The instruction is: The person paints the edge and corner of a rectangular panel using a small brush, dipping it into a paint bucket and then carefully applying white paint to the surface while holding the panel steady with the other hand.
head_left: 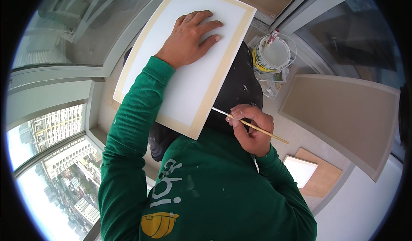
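Observation:
A white rectangular panel (180,90) with a beige border, which looks like masking tape, rests tilted across my dark-trousered lap. My left hand (189,39) lies on its white face, fingers spread and a ring on one of them. In my right hand (254,129) is a thin paintbrush (274,136), pinched between thumb and fingers. White paint coats the brush's tip, which is at the panel's right edge near the lower corner; whether it touches cannot be made out.
To the right of my knees stands a paint bucket (257,60) with a wire handle and a red-and-white item in it. A large beige panel (339,116) leans at the right. Below it lie a small white panel (300,171) and a brown board (328,176). Windows (56,129) are on the left.

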The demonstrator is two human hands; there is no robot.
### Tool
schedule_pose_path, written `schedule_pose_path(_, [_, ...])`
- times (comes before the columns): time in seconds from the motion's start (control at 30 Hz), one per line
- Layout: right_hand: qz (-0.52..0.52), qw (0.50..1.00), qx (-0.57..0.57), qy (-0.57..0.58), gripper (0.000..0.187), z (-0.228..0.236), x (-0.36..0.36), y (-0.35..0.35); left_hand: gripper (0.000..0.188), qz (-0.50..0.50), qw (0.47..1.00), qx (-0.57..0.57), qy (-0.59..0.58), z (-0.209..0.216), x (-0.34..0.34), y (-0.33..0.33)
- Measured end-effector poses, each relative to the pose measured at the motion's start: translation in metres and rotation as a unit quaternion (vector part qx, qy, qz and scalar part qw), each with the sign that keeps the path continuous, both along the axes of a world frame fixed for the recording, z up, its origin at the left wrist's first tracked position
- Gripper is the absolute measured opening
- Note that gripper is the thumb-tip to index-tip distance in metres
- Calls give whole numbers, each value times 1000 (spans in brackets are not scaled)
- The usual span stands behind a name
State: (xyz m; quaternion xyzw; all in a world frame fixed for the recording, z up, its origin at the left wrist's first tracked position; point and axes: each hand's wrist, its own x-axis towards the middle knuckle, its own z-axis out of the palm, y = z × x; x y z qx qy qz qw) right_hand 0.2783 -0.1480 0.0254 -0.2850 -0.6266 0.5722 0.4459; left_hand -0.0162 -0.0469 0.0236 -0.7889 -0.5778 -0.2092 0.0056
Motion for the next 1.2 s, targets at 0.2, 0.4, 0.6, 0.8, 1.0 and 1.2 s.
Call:
schedule_pose_path(0.2, [64, 991, 116, -33, 21, 13, 4, -6, 35, 8, 1000, 12, 11, -11, 5, 11])
schedule_pose_path(0.4, [50, 991, 115, -44, 26, 14, 7, -8, 35, 12, 1000, 20, 14, -13, 6, 11])
schedule_pose_path(0.6, [61, 990, 117, -39, 26, 12, 5, -9, 35, 25, 999, 24, 31, -16, 5, 11])
schedule_pose_path(0.8, [75, 988, 122, -58, 26, 11, 2, -8, 35, 24, 999, 27, 31, -17, 5, 12])
schedule_pose_path(1.0, [43, 992, 100, -69, 25, 12, 0, -8, 36, 22, 999, 24, 20, -16, 5, 11])
schedule_pose_path(1.2, [67, 987, 127, -73, 24, 11, -3, -5, 36, 25, 999, 36, 26, -17, 5, 11])
